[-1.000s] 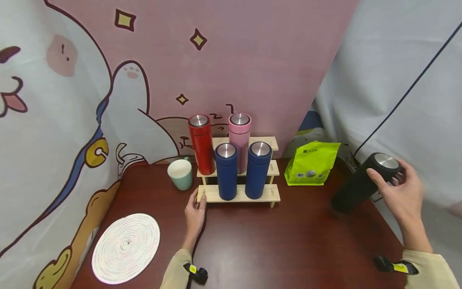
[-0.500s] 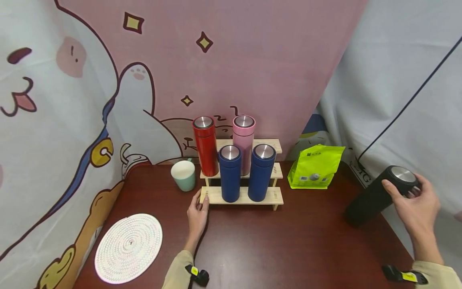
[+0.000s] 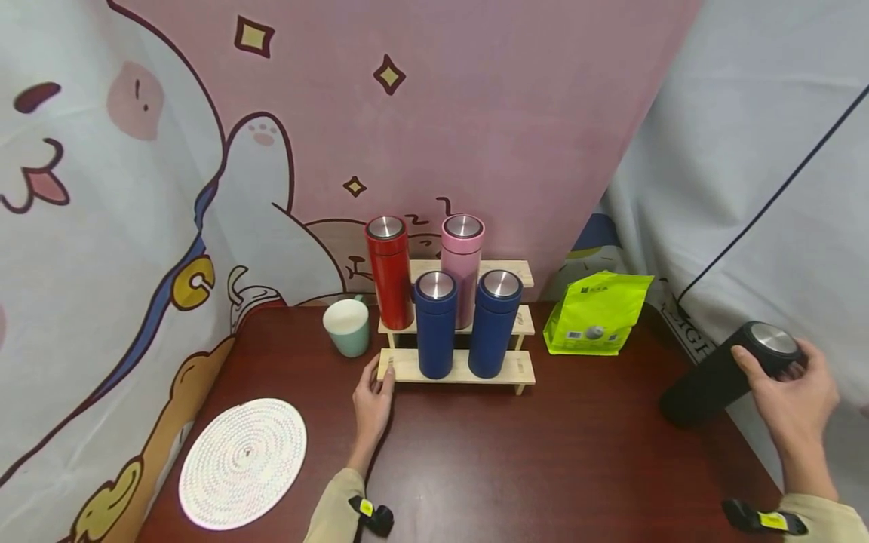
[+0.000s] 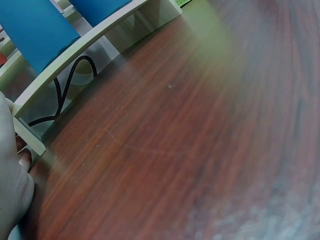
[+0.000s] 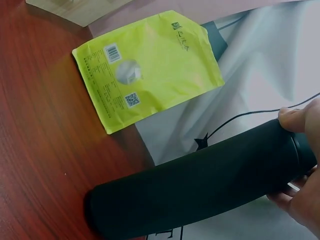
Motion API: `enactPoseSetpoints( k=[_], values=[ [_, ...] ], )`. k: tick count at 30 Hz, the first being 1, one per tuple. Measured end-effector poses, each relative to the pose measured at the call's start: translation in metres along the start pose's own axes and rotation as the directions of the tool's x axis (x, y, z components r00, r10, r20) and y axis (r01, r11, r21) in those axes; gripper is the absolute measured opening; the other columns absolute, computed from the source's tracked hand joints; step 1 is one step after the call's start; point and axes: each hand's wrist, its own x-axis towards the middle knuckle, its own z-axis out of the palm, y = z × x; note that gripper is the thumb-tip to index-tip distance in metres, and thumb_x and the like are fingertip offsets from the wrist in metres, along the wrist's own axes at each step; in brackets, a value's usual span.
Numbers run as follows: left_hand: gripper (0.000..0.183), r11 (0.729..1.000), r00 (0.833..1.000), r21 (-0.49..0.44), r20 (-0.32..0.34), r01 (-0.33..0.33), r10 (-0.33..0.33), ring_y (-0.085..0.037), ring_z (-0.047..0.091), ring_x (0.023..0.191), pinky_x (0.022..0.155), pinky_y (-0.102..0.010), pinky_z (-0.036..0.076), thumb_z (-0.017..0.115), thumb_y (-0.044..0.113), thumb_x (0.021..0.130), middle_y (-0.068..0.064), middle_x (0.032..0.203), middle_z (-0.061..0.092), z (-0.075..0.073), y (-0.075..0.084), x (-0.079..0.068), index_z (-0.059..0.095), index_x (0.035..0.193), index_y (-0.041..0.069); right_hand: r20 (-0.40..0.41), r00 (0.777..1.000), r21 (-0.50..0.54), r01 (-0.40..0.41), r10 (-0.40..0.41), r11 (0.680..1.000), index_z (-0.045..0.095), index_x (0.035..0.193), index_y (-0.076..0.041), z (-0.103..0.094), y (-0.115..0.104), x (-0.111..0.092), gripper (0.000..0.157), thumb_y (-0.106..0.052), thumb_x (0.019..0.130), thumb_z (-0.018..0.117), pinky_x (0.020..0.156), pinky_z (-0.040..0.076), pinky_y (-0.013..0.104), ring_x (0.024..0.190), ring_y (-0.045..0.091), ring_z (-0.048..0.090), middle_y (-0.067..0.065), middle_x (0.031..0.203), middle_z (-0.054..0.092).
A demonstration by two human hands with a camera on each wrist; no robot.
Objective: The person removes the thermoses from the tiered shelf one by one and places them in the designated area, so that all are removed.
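On the right of the head view, my right hand [image 3: 797, 396] grips a black thermos [image 3: 713, 385] near its steel-topped lid. The thermos leans, its lid end up to the right; whether its base touches the table I cannot tell. My left hand [image 3: 373, 403] pinches the left end of the lowest step of a wooden stepped rack [image 3: 405, 367], thumb on top. Two blue thermoses [image 3: 436, 335] stand upright on that step. Behind them, a red thermos [image 3: 391, 283] and a pink thermos [image 3: 463, 264] stand higher on the rack. The left wrist view shows only part of my left hand [image 4: 15, 185].
A mint-green mug [image 3: 348, 332] stands left of the rack. Nearer, on the left, lies a round white woven mat [image 3: 243, 464]. A bright green-yellow pouch [image 3: 594, 317] stands right of the rack. Printed cloth [image 3: 529, 113] hangs behind the dark red-brown table [image 3: 529, 460].
My right hand has carried the black thermos to the right and slightly nearer, tilting it further over. My left hand keeps its hold on the rack, and the head view has shifted slightly.
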Motion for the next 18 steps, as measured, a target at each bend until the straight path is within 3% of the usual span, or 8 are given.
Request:
enactPoseSetpoints(
  k=[3,8,12,15,18],
  values=[
    [0.045,1.0,1.0,0.003,-0.002,0.006,-0.006,-0.033,0.061,0.126,0.105,-0.054,0.049,0.067,0.016,0.099,-0.021,0.131,0.067,0.003,-0.014,0.003,0.058,0.141,0.004,-0.007,1.0,0.0,-0.003,0.003,1.0,0.043,0.152,-0.016,0.0,0.003,0.001,0.073,-0.033,0.089,0.076,0.077,0.032,0.0,0.083,-0.022,0.039,0.025,0.141,0.056],
    [0.044,1.0,1.0,0.016,0.012,0.016,-0.016,-0.028,0.062,0.126,0.105,-0.05,0.05,0.068,0.022,0.099,-0.016,0.131,0.068,0.002,-0.02,0.006,0.06,0.141,0.011,-0.012,1.0,-0.012,0.004,-0.004,1.0,0.042,0.153,-0.017,0.001,0.007,-0.002,0.076,-0.035,0.088,0.077,0.085,0.036,0.001,0.088,-0.024,0.041,0.028,0.142,0.056],
    [0.044,1.0,1.0,0.007,0.015,0.014,-0.014,-0.027,0.063,0.124,0.105,-0.049,0.051,0.069,0.023,0.099,-0.015,0.13,0.069,0.001,-0.02,0.007,0.061,0.14,0.012,0.004,1.0,-0.053,-0.025,0.025,0.998,0.039,0.155,-0.018,0.001,0.005,-0.004,0.078,-0.039,0.089,0.075,0.097,0.037,0.004,0.109,-0.017,0.049,0.026,0.145,0.054],
    [0.043,1.0,1.0,0.003,0.016,0.023,-0.023,-0.025,0.062,0.125,0.106,-0.046,0.05,0.069,0.023,0.099,-0.014,0.131,0.068,0.001,-0.02,0.007,0.061,0.14,0.012,0.026,0.999,-0.098,-0.035,0.038,0.995,0.037,0.156,-0.016,-0.001,0.0,-0.003,0.077,-0.041,0.091,0.071,0.103,0.034,0.006,0.131,0.004,0.05,0.023,0.15,0.05],
    [0.044,1.0,1.0,0.003,0.009,0.028,-0.028,-0.026,0.062,0.125,0.106,-0.047,0.05,0.069,0.022,0.099,-0.016,0.132,0.068,0.002,-0.021,0.006,0.06,0.14,0.01,0.002,1.0,-0.076,-0.005,0.005,0.997,0.043,0.152,-0.015,-0.002,-0.006,-0.001,0.072,-0.038,0.09,0.073,0.1,0.032,0.006,0.125,-0.002,0.051,0.013,0.145,0.056]
  ],
)
